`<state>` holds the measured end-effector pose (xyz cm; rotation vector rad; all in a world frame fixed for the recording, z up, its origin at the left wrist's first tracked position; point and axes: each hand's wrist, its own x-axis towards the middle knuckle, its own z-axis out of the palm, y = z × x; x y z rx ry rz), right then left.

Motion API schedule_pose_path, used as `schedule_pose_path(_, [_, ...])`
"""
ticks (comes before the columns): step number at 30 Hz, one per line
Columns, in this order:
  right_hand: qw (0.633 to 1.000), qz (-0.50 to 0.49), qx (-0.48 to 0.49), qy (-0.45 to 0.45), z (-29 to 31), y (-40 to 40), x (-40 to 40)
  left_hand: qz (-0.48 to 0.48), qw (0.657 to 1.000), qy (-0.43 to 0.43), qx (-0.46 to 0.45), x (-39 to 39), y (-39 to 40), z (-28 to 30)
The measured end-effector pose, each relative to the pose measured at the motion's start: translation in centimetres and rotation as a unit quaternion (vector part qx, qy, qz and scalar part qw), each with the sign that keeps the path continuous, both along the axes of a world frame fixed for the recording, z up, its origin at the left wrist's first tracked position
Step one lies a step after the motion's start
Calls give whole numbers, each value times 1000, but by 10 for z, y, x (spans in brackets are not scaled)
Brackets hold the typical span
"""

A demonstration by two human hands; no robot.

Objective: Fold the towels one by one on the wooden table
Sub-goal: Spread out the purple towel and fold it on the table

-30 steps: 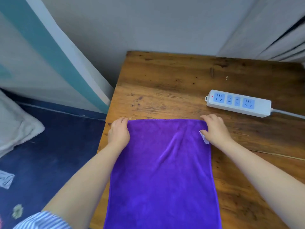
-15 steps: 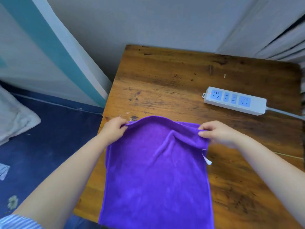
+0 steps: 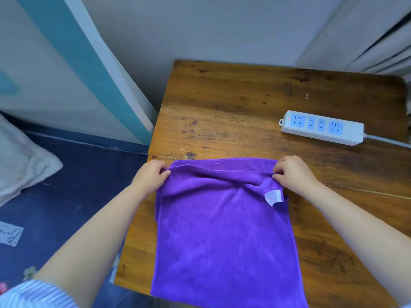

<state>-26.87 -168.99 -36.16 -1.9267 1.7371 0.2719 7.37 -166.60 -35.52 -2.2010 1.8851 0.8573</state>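
Wooden table (image 3: 233, 103) beside a grey wall carries a power strip (image 3: 322, 127); your left hand (image 3: 151, 176) and right hand (image 3: 293, 174) pinch the purple towel (image 3: 222, 236) by its far corners

My left hand (image 3: 151, 177) and right hand (image 3: 293, 174) reach forward, forearms bare, fingers pinched shut at matching height.

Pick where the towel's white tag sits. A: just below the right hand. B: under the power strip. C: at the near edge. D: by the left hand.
A: the tag shows on the towel right under the right hand.
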Motion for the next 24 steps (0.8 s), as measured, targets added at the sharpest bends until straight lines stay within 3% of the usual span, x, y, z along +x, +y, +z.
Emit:
schedule_pose_path(7, [999, -33, -4, -22, -12, 2, 18, -167, 984, 8, 58, -12, -23, -16])
schedule_pose_path(15, [994, -78, 34, -65, 17, -15, 18, -218, 971, -19, 100, 14, -33, 2])
schedule_pose_path(19, [970, -194, 88, -119, 29, -11, 10, -193, 972, -3, 136, 29, -28, 10])
schedule_pose_path(24, [958, -230, 91, -144, 43, -4, 13, -114, 989, 21, 91, 37, -20, 20])
